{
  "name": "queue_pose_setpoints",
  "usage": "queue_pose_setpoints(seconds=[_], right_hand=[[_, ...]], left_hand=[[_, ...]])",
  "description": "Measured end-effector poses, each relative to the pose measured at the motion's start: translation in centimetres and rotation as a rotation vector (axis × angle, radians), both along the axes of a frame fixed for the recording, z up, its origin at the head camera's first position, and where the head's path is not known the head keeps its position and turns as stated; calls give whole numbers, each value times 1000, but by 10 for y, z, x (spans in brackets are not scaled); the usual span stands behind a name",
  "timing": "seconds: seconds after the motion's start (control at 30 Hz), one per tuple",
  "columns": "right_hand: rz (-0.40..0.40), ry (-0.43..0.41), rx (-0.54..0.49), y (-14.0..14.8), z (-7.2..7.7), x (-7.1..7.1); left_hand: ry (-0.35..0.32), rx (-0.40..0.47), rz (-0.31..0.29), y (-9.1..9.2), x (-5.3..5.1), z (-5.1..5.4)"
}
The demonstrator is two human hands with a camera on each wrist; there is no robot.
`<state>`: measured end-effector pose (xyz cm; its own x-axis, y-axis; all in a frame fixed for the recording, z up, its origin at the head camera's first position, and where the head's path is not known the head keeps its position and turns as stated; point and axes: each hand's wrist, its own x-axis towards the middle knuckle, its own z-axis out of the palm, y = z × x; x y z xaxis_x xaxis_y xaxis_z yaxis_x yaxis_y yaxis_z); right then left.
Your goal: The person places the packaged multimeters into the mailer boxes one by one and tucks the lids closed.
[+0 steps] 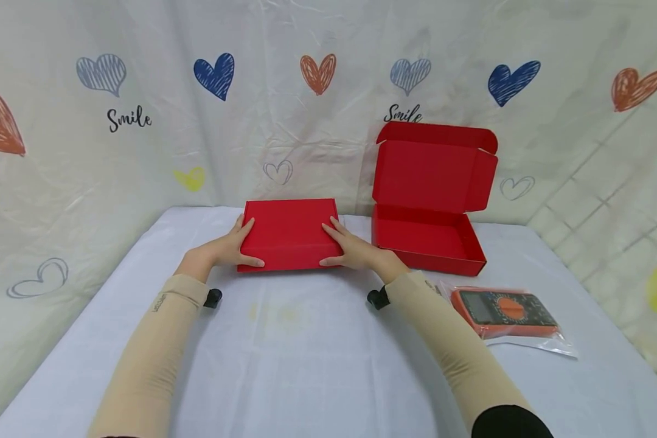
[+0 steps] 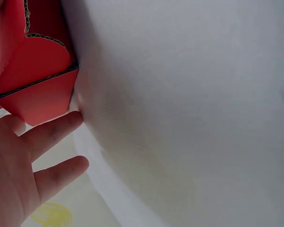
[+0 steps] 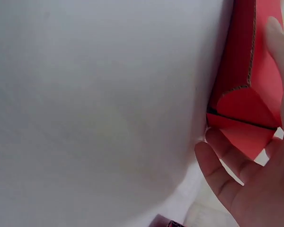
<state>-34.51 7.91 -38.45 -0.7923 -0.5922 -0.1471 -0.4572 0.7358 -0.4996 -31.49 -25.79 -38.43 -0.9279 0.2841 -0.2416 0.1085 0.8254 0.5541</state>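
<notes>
A red cardboard box point(image 1: 287, 234) lies on the table with its lid down. My left hand point(image 1: 228, 244) grips its left end, the thumb near the front edge. In the left wrist view, the left hand point(image 2: 19, 165) is beside the box end point(image 2: 38, 90), two fingers spread past it. At the other end, my right hand point(image 1: 356, 246) holds the box with the thumb at the front. The right wrist view has the right hand's thumb point(image 3: 277, 42) on the box's red face and several fingers round the box end point(image 3: 246, 135). A curved side flap shows there.
A second red box point(image 1: 429, 240) stands at the back right, its lid raised against the patterned sheet point(image 1: 317, 140). Nearer on the right, an orange and black multimeter point(image 1: 508, 311) lies in a clear plastic bag. White cloth point(image 1: 295, 365) covers the table.
</notes>
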Motion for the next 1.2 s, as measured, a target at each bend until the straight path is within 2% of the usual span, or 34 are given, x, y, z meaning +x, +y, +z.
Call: queue_pose_setpoints(seconds=[0.3, 0.8, 0.97, 1.2], right_hand=[[44, 42, 29, 0, -2, -1], [-28, 131, 74, -6, -5, 2], [-50, 167, 84, -10, -5, 2], [-66, 214, 111, -16, -3, 7]], left_hand=[[-12, -16, 0, 0, 0, -2], [22, -7, 20, 4, -2, -3], [33, 17, 40, 6, 0, -1], [41, -18, 44, 8, 2, -1]])
